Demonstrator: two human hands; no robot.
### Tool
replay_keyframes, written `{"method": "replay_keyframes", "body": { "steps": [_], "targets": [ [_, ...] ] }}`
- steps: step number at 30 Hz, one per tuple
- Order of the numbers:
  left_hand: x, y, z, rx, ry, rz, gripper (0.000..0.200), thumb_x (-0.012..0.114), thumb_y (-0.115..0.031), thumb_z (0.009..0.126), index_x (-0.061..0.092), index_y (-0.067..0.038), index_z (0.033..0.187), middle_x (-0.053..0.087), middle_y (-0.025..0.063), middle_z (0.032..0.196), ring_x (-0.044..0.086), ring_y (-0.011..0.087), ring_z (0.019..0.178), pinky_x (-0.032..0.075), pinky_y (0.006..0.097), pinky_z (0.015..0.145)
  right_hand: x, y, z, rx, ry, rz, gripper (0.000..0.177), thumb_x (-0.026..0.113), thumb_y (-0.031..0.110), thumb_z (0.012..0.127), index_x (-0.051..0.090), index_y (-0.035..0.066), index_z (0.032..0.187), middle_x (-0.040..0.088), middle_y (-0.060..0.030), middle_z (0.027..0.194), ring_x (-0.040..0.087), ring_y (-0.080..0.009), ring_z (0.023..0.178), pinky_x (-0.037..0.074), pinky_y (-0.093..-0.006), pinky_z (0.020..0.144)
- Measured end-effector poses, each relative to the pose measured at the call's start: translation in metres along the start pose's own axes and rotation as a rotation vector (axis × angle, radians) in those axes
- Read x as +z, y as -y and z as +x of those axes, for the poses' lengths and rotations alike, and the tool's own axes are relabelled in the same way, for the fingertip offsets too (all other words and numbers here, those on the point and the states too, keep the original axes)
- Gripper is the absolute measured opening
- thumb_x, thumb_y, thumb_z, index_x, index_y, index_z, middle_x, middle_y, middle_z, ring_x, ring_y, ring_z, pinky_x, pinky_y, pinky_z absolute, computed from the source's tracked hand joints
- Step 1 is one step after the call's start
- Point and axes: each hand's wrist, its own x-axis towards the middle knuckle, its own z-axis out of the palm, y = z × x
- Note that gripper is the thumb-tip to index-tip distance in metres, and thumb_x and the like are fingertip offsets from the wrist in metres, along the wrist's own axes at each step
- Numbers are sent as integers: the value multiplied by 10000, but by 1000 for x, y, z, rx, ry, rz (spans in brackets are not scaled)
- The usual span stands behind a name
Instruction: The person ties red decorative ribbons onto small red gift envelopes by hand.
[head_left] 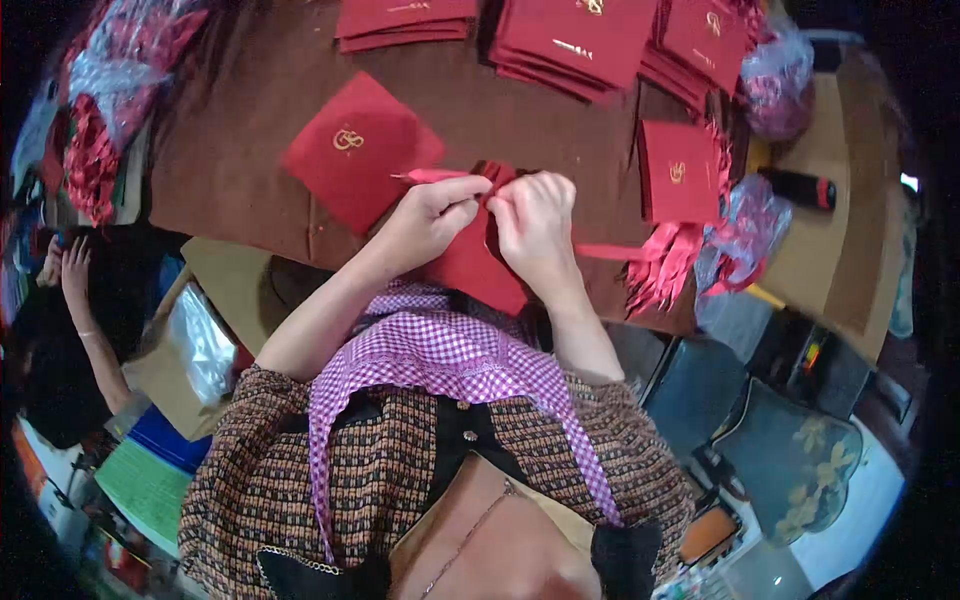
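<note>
Both of my hands meet at the top of a red fabric pouch [485,265] near the table's front edge. My left hand [430,220] is closed in a pinch on a pink-red ribbon [432,176], whose pointed end sticks out to the left. Close beside it, my right hand [535,215] is also closed with fingertips on the ribbon; the exact grip is hidden by the knuckles. To the left, another red pouch [362,150] with a gold emblem lies flat. A strand of ribbon [605,250] stretches right of my right hand to a ribbon bundle [665,265].
Stacks of red pouches [575,45] line the far side of the brown-covered table [240,150]. More pouches [680,175] and plastic-wrapped ribbons [745,230] sit at right. Bagged ribbons [95,150] hang at left. Another person's arm [90,310] shows at far left.
</note>
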Motion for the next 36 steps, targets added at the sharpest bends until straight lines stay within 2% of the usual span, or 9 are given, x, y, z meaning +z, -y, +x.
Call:
{"method": "replay_keyframes", "body": {
  "steps": [2,6,10,11,14,28,30,31,36],
  "targets": [
    [-12,-7,6,-258,208,-254,264,538,-43,905,603,60,1139,572,-23,780,520,49,655,447,218,610,-5,-2,-3,-13,5,27,93,661,81,756,574,57,733,564,-76,736,540,-264,782,362,-404,831],
    [0,16,4,64,193,-89,178,522,-22,901,607,38,1046,553,-11,773,506,32,697,445,226,610,-5,4,-8,-18,19,32,95,667,79,759,577,57,741,563,-72,742,539,-263,811,354,-394,847],
    [1,10,3,-98,190,-67,97,525,-9,893,590,34,951,550,-8,747,504,40,721,449,247,608,-18,7,-9,-40,78,26,100,674,91,758,588,61,798,573,-73,797,538,-268,859,355,-401,860],
    [1,1,2,-54,117,-7,107,564,-31,840,617,24,915,615,166,741,603,133,676,488,313,621,-23,8,-8,-33,142,31,128,680,97,752,602,62,846,581,-77,852,541,-272,903,355,-408,866],
    [-1,-11,-1,59,151,125,122,569,-40,831,621,24,921,629,187,766,644,190,686,499,337,621,-43,17,9,-59,48,91,139,657,52,744,632,59,881,611,-78,907,550,-275,947,366,-398,897],
    [-1,-5,-18,36,206,47,114,596,-55,840,649,25,901,647,56,785,600,108,739,486,270,687,-53,1,8,-243,339,195,92,615,45,778,571,83,848,554,-79,943,521,-288,982,381,-396,872],
    [-1,-3,-19,42,124,11,98,595,-58,836,640,25,861,639,46,758,591,113,695,484,264,654,-55,3,11,-277,368,151,80,594,37,783,560,79,842,548,-85,930,518,-291,976,386,-388,864],
    [-7,-11,-19,-284,149,-227,92,582,-71,849,620,10,827,621,37,733,577,111,660,474,257,617,-54,0,11,-255,383,136,69,578,30,786,555,69,837,543,-86,901,516,-288,948,392,-377,843],
    [-58,-14,-6,-190,-248,-301,104,543,-81,891,621,-25,851,600,0,729,542,78,635,438,217,575,-54,-15,5,-154,333,46,51,571,23,789,559,57,825,544,-93,858,516,-292,904,403,-380,798]
  ]
}}
